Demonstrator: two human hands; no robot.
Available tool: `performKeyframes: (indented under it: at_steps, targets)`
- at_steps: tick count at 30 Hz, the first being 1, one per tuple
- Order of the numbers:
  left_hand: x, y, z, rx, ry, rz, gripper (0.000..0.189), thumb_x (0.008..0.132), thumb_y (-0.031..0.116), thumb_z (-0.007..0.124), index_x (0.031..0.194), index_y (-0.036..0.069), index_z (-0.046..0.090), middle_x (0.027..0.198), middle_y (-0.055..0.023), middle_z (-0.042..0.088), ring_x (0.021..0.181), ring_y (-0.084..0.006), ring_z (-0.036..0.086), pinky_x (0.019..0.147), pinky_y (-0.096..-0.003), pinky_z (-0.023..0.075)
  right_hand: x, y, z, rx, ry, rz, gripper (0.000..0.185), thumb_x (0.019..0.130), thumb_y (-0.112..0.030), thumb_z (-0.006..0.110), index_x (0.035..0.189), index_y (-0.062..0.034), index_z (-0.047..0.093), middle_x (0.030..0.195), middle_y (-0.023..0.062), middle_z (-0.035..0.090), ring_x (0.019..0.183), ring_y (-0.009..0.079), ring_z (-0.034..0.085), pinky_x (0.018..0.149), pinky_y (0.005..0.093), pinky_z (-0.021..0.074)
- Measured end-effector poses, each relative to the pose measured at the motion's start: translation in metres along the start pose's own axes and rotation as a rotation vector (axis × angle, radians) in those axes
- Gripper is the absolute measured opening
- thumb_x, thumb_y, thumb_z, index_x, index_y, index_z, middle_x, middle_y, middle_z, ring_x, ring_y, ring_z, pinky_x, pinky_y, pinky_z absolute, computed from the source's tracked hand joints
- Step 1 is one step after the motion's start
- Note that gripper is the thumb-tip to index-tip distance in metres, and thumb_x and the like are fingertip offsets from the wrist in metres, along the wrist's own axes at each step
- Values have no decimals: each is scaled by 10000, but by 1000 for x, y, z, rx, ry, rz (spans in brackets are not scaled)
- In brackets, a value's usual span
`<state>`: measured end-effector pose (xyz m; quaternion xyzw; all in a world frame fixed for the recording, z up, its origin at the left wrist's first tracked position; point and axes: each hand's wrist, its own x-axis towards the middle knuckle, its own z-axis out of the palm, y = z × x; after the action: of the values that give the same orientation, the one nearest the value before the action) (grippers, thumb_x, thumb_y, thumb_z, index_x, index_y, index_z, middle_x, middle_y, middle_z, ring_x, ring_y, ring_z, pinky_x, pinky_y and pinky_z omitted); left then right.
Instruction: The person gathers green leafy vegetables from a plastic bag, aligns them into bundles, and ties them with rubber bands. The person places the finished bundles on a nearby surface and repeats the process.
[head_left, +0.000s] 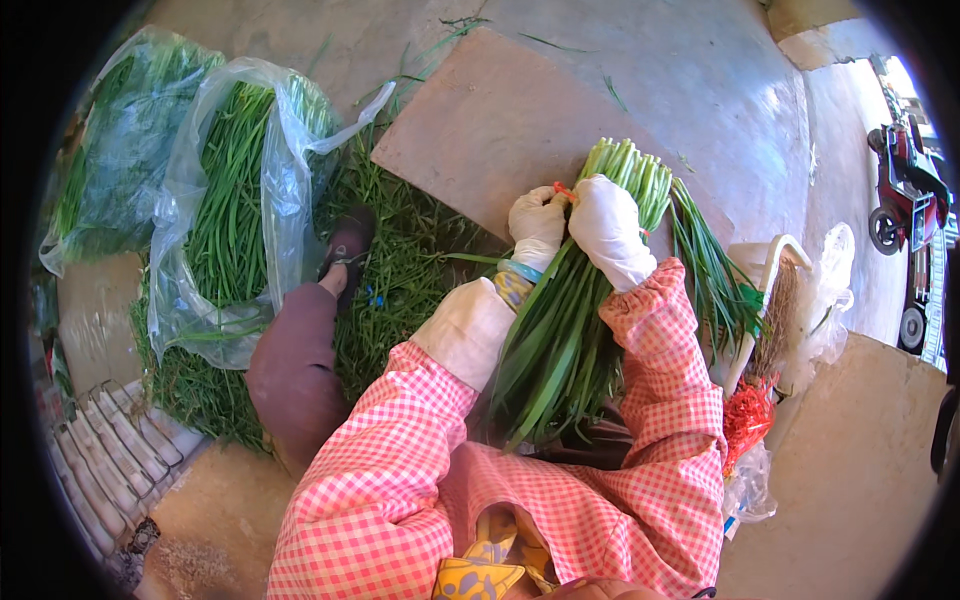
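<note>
A thick bunch of green leafy stalks, apparently garlic chives (566, 330), lies before me, its pale cut ends pointing away and its leaves trailing toward my lap. A red tie (564, 191) passes around it near the stalk ends and shows again at the bunch's right side. My left hand (537, 225), in a white glove, pinches the tie at the bunch's left edge. Over the top of the stalks lies my gloved right hand (609, 223), its fingers closed at the same tie; its fingertips are partly hidden. A smaller group of chives (705, 255) lies just right of the bunch.
A flat board (480, 127) lies on the concrete floor ahead. Leaf trimmings (405, 285) cover the floor at left, near clear bags of chives (232, 202). At right stand a white plastic container (750, 262), a bundle of red ties (750, 416) and a plastic bag (831, 292).
</note>
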<state>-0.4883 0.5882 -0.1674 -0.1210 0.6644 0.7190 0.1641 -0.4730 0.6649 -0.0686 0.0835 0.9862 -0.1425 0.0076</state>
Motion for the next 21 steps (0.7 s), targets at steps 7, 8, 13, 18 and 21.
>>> performKeyframes:
  at_steps: [7, 8, 13, 18, 21]
  targets:
    - [-6, -10, 5, -39, 0, 131, 136, 827, 85, 664, 890, -33, 692, 725, -30, 667, 624, -90, 567, 593, -251, 477, -1, -11, 2, -112, -19, 64, 112, 739, -61, 567, 742, 19, 646, 756, 207, 628, 695, 385, 638, 623, 432, 516]
    - [-9, -4, 3, -32, 10, 114, 128, 814, 76, 678, 886, -28, 695, 724, -49, 673, 635, -93, 572, 617, -255, 483, -1, -12, 4, -125, -19, 70, 109, 741, -56, 564, 742, 20, 643, 757, 208, 625, 697, 385, 636, 625, 432, 514]
    - [-6, -4, 1, 78, 54, 171, 151, 824, 102, 672, 868, -41, 691, 732, -62, 681, 650, -97, 579, 640, -238, 475, -5, -10, 1, -34, 63, 19, 103, 764, -53, 561, 758, 28, 625, 779, 205, 615, 716, 390, 618, 648, 427, 500]
    - [-5, -7, 4, -1, 34, 114, 147, 824, 105, 668, 870, -33, 692, 731, -60, 680, 650, -88, 577, 632, -243, 472, -5, -9, 3, -43, 71, 37, 95, 770, -55, 575, 769, 25, 624, 791, 202, 614, 718, 394, 614, 650, 426, 500]
    - [-10, -3, 2, 58, 16, 117, 150, 835, 109, 662, 883, -31, 690, 739, -45, 681, 653, -74, 569, 624, -239, 471, -4, -10, 0, -66, 27, 58, 94, 772, -56, 578, 776, 23, 628, 797, 202, 618, 725, 388, 618, 655, 422, 500]
